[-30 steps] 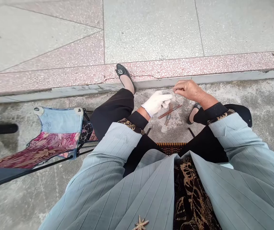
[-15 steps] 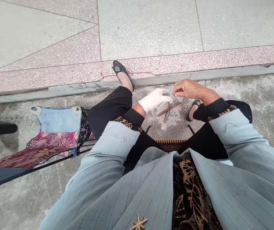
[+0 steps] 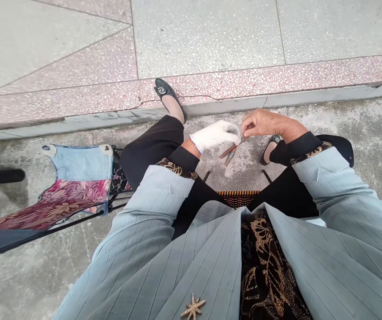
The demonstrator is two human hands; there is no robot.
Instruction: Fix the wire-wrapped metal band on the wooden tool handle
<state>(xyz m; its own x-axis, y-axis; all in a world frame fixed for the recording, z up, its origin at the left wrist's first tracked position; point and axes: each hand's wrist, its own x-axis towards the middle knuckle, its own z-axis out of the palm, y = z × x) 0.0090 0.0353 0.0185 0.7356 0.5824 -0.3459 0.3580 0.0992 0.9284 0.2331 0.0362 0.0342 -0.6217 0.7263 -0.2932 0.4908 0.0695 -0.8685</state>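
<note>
My left hand (image 3: 215, 134), in a white glove, is closed in a pinch, its fingertips pointing right. My bare right hand (image 3: 259, 123) faces it closely, thumb and fingers pinched together. Between the fingertips shows a faint thin line, too small to name. Just under the left fingertips, thin reddish-brown stick-like pieces (image 3: 228, 152) cross each other, one with a greyish end. Whether they hang from the left hand or lie on the ground I cannot tell.
I sit on a woven seat (image 3: 239, 199) over a concrete floor (image 3: 224, 178). A raised terrazzo step (image 3: 207, 93) runs across the front, my left shoe (image 3: 166, 89) on it. At left stands a folding chair (image 3: 80, 166) of denim and floral cloth, beside a dark bar (image 3: 0, 177).
Both hands stay close together. The brown pieces look more bunched under the left fingertips, and the longer one reaches less far to the right. The view has shifted slightly.
</note>
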